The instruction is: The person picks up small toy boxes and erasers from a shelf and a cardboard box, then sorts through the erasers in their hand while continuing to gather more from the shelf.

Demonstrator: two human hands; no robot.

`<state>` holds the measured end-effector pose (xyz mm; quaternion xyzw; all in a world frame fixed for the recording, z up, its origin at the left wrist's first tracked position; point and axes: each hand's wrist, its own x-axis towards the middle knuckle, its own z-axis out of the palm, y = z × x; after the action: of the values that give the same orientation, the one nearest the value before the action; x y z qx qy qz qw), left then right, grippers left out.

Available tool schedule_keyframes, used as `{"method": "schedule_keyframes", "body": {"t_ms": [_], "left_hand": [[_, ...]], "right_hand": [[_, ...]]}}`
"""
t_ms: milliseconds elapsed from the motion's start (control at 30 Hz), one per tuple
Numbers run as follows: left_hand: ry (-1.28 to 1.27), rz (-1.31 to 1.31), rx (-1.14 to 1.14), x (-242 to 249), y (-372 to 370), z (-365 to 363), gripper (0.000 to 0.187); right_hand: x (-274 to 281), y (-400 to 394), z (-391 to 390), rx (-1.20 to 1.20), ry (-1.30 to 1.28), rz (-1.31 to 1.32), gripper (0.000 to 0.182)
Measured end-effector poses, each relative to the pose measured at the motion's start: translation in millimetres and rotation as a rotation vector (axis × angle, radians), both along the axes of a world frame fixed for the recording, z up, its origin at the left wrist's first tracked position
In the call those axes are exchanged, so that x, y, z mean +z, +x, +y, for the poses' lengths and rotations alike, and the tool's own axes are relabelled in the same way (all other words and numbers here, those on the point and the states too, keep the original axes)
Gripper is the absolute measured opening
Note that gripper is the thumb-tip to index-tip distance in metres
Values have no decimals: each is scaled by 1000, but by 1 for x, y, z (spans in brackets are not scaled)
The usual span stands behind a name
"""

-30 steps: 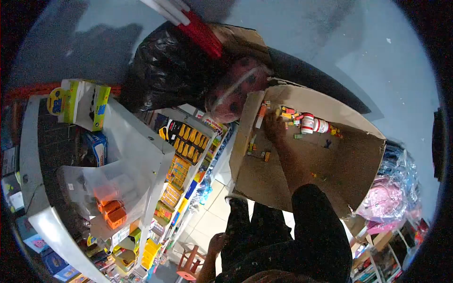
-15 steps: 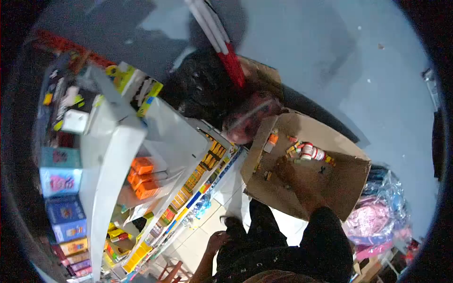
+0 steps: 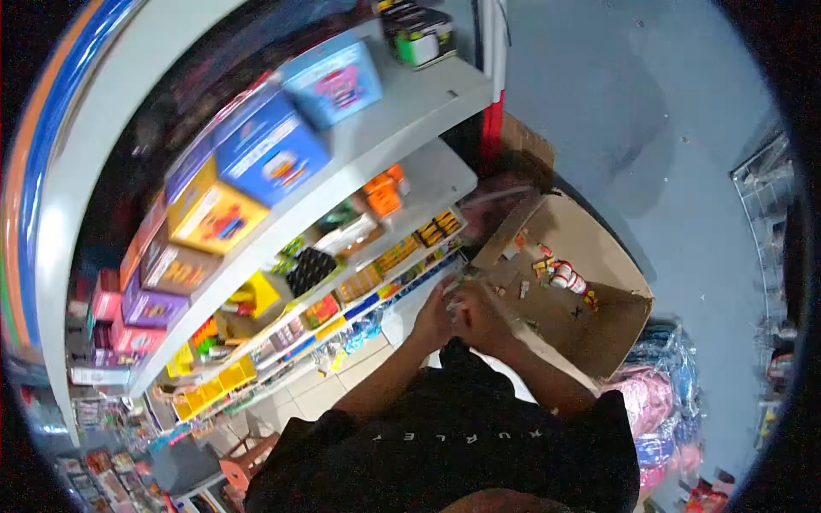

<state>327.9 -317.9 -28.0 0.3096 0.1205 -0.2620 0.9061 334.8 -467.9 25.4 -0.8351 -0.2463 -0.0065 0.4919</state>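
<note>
My left hand [image 3: 434,314] and my right hand [image 3: 479,313] are close together in front of my black shirt, just left of the open cardboard box [image 3: 616,340]. The fingers of both hands are curled around something small that I cannot make out. Inside the box lie a white and red container [image 3: 566,276] and several small orange and yellow packets, beyond my right hand.
Shelves on the left hold colourful boxes [image 3: 275,154], orange packs [image 3: 384,190] and yellow trays [image 3: 214,389]. Plastic-wrapped pink bundles [image 3: 643,400] lie right of the cardboard box. A red and white post [image 3: 493,111] stands behind.
My right hand has come out of the cardboard box and my left hand has risen from beside my leg to meet it. The view has turned toward the shelves.
</note>
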Motion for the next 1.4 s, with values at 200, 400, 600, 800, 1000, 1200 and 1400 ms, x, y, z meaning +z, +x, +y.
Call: {"method": "schedule_keyframes", "body": {"t_ms": [200, 400, 600, 800, 1000, 1200, 1400], "left_hand": [[-181, 149, 166, -49, -78, 92, 41], [-126, 128, 134, -6, -149, 149, 36], [-633, 50, -130, -38, -162, 208, 33], [-284, 289, -56, -12, -175, 237, 40], [-348, 294, -89, 1, -190, 265, 43], [-426, 319, -102, -16, -208, 290, 45], [-323, 307, -147, 12, -213, 298, 43]], "right_hand": [[-15, -74, 129, 39, -469, 48, 38], [11, -113, 182, 350, -559, 294, 45], [30, -115, 210, 394, -439, 397, 36], [32, -114, 238, 330, -346, 492, 36], [25, -121, 260, 313, -249, 635, 38], [52, -122, 278, 241, -43, 965, 41], [39, -111, 275, 355, 67, 990, 37]]}}
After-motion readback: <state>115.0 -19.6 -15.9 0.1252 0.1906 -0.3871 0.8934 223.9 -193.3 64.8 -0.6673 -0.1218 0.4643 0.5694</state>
